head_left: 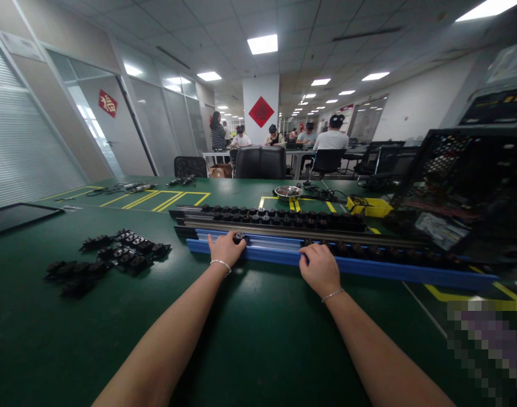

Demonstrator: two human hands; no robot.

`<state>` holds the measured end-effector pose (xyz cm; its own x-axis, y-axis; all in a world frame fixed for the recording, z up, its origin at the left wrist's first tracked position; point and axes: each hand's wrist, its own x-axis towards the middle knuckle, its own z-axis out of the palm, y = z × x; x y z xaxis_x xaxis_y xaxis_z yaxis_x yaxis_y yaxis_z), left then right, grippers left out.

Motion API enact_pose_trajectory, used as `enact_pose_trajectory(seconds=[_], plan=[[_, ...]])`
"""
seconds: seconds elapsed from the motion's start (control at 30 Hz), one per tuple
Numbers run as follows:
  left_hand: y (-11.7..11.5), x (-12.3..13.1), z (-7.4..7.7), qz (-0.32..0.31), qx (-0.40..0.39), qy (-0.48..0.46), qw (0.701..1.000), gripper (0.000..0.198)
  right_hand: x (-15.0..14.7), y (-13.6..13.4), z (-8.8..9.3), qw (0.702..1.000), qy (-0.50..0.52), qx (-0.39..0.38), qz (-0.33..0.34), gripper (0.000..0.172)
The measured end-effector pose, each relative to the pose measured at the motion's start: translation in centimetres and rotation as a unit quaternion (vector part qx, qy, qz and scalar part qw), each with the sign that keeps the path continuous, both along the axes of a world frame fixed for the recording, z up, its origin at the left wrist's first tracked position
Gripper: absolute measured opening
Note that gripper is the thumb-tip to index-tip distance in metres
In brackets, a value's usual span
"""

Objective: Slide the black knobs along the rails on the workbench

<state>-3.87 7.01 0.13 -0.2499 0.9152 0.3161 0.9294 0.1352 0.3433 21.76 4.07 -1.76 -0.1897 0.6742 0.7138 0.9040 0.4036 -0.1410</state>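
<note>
A long blue rail (279, 257) with a channel along its top lies across the green table. My left hand (225, 249) pinches a small black module (240, 237) with a round top, over the left part of this channel. My right hand (320, 267) is curled at the middle of the rail, thumb and fingers closed; what they grip is mostly hidden. From there rightwards, a row of black modules (368, 250) sits in the rail. Behind it lie more dark rails (258, 226) filled with similar modules. Loose black modules (133, 249) are clustered on the left of the table.
Yellow tape marks the green table (241, 339). Toward its far side are a metal bowl (289, 193), a yellow box (370, 206) and cables. A black open-frame machine (465, 198) stands at right, a dark flat panel (21, 219) at left. People sit at farther tables.
</note>
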Motion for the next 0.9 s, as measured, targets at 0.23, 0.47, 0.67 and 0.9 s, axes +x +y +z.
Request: enact_pose_trajectory(seconds=[0.23,0.47,0.67,0.9], plan=[[0.1,-0.6,-0.1,-0.005,0.002,0.005,1.0,0.038,0.0,0.0,-0.1,1.0,-0.005,-0.004,-0.005,0.016],[0.3,-1.5,-0.2,0.006,-0.005,0.019,1.0,0.042,0.1,0.1,-0.2,1.0,-0.005,0.0,-0.003,0.017],[0.5,-2.1,-0.5,-0.004,0.007,0.014,1.0,0.041,0.0,0.0,0.0,1.0,-0.006,-0.004,-0.002,0.017],[0.6,-2.7,-0.6,-0.001,0.009,0.011,1.0,0.042,0.0,-0.1,0.0,1.0,-0.002,-0.003,-0.001,0.018]])
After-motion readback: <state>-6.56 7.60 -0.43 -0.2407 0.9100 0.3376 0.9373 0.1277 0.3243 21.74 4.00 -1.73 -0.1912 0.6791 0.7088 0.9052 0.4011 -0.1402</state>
